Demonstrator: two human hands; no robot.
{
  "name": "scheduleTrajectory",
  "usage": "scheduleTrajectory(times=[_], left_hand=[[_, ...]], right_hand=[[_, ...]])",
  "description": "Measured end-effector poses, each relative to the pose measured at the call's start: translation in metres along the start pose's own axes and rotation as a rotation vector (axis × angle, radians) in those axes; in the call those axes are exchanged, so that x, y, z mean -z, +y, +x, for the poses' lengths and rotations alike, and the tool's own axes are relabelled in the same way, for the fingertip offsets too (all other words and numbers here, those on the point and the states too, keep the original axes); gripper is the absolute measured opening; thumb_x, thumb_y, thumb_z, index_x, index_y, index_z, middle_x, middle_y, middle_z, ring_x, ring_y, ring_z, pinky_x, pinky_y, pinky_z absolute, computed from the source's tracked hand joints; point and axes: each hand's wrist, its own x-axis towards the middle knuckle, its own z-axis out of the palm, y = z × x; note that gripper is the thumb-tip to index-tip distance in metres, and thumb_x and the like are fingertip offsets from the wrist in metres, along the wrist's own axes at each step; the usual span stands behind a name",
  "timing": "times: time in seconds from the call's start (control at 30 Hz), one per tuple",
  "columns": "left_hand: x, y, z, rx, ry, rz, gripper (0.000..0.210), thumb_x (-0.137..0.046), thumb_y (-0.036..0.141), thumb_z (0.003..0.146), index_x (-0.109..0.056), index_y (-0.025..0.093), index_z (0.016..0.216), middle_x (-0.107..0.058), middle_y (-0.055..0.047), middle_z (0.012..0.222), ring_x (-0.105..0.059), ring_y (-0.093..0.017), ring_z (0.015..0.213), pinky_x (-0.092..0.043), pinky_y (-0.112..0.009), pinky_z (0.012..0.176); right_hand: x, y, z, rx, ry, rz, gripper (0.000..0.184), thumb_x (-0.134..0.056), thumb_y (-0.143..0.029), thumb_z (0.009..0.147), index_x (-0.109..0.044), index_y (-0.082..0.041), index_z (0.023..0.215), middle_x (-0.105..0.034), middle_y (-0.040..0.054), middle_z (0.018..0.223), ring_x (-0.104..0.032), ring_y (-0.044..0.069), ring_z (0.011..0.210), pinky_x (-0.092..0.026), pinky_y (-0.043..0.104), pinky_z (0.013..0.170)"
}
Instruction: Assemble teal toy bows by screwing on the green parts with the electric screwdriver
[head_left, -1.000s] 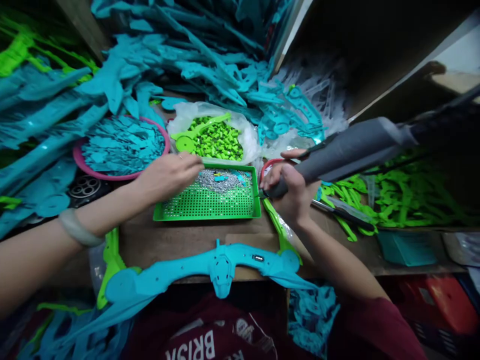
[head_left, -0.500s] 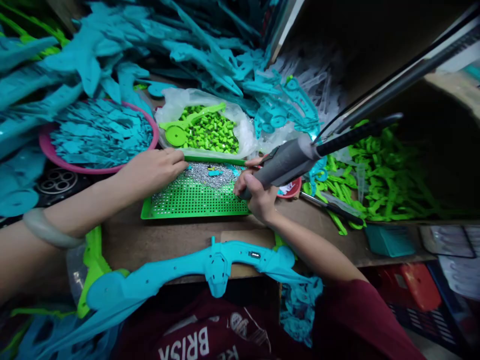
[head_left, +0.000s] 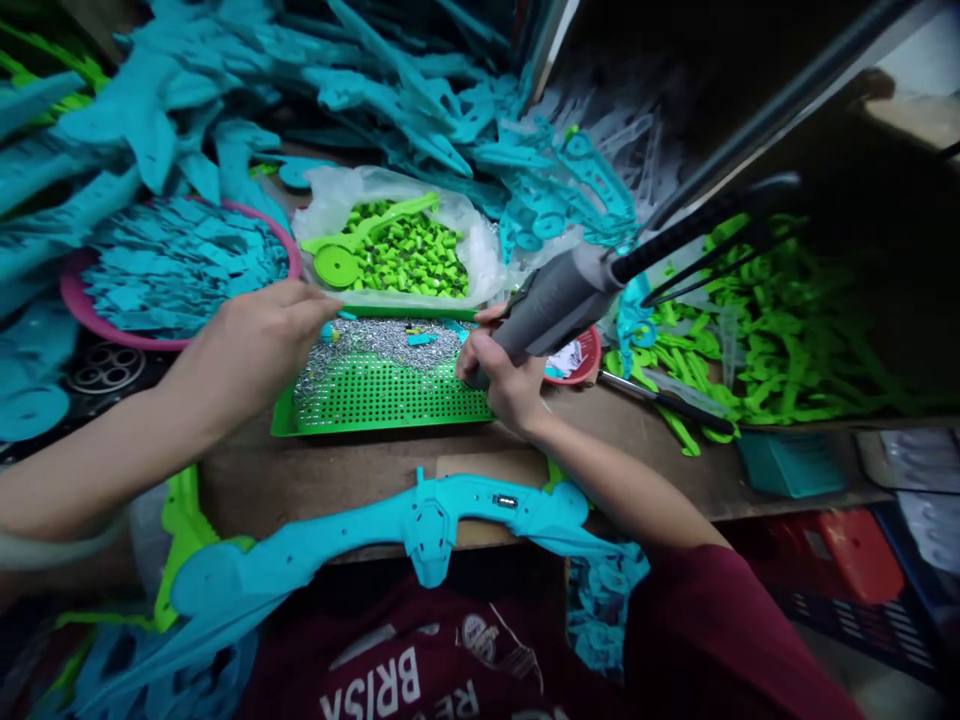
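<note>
- Right hand: fingers are wrapping firmly round a grey power tool, which is slanting up and to the right above the right end of the green tray.
- Left hand: fingers are bunching together beside the tray's far left corner; whether they are pinching anything, one cannot tell. The two hands are staying well apart.
- Tray: its perforated floor is lying bare along the near side, while small silvery parts are heaping toward the far side, with a few blue pieces lying among them.
- Foreground: a long blue moulded part is spanning the near edge of the table.
- Behind the tray: a translucent bag is holding short green pieces.
- Left: a pink basin is holding flat blue pieces.
- Right: a red bowl is standing just beyond the right hand.
</note>
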Motion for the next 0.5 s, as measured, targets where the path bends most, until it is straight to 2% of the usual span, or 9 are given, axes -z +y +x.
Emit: scheduleTrajectory(times=[0.07,0.17,0.23,0.3,0.4,0.5], left_hand=[[0.002,0.02,-0.014,-0.102,0.019,-0.04,0.033,-0.037,0.018,0.103,-0.065,0.01,0.118,-0.069,-0.013,0.117,-0.069,-0.024,0.098,-0.056,-0.035,0.079],[-0.004,0.068,-0.036,-0.344,0.107,-0.175,0.031,-0.036,0.01,0.102,-0.062,0.014,0.118,-0.069,-0.009,0.118,-0.068,-0.018,0.099,-0.055,-0.027,0.076],[-0.012,0.103,-0.045,-0.475,0.18,-0.228,0.032,-0.034,0.01,0.102,-0.062,0.013,0.115,-0.071,-0.009,0.112,-0.068,-0.017,0.091,-0.054,-0.027,0.07],[-0.02,0.131,-0.046,-0.559,0.188,-0.243,0.031,-0.034,0.009,0.101,-0.064,0.01,0.108,-0.072,-0.01,0.099,-0.067,-0.017,0.079,-0.053,-0.029,0.065],[-0.03,0.156,-0.037,-0.659,0.122,-0.232,0.03,-0.036,0.006,0.098,-0.066,0.009,0.096,-0.068,-0.008,0.081,-0.064,-0.019,0.07,-0.052,-0.031,0.061],[-0.036,0.164,-0.03,-0.721,0.067,-0.211,0.027,-0.039,0.005,0.096,-0.066,0.007,0.095,-0.065,-0.009,0.077,-0.062,-0.021,0.069,-0.052,-0.033,0.06]], right_hand=[[0.0,0.001,0.0,0.011,-0.029,0.01,0.034,-0.07,-0.048,0.083,-0.053,-0.023,0.1,-0.054,-0.0102,0.055,-0.054,0.01,0.047,-0.048,0.028,0.052],[0.0,0.001,0.001,0.02,-0.037,0.005,0.036,-0.07,-0.05,0.083,-0.054,-0.023,0.098,-0.055,-0.0101,0.054,-0.055,0.01,0.046,-0.048,0.027,0.052],[-0.001,-0.001,0.002,0.018,-0.008,-0.019,0.039,-0.07,-0.054,0.081,-0.055,-0.022,0.097,-0.055,-0.0101,0.054,-0.054,0.009,0.046,-0.048,0.027,0.052],[-0.003,-0.005,0.005,0.029,0.014,-0.034,0.042,-0.07,-0.058,0.08,-0.054,-0.022,0.096,-0.055,-0.0098,0.055,-0.054,0.009,0.046,-0.048,0.027,0.053],[-0.002,-0.014,0.009,0.07,0.028,-0.023,0.045,-0.069,-0.062,0.08,-0.051,-0.024,0.098,-0.054,-0.0093,0.059,-0.054,0.009,0.047,-0.048,0.027,0.053],[0.001,-0.019,0.012,0.1,0.049,-0.019,0.043,-0.066,-0.063,0.082,-0.05,-0.026,0.096,-0.053,-0.0083,0.062,-0.055,0.01,0.051,-0.048,0.028,0.053]])
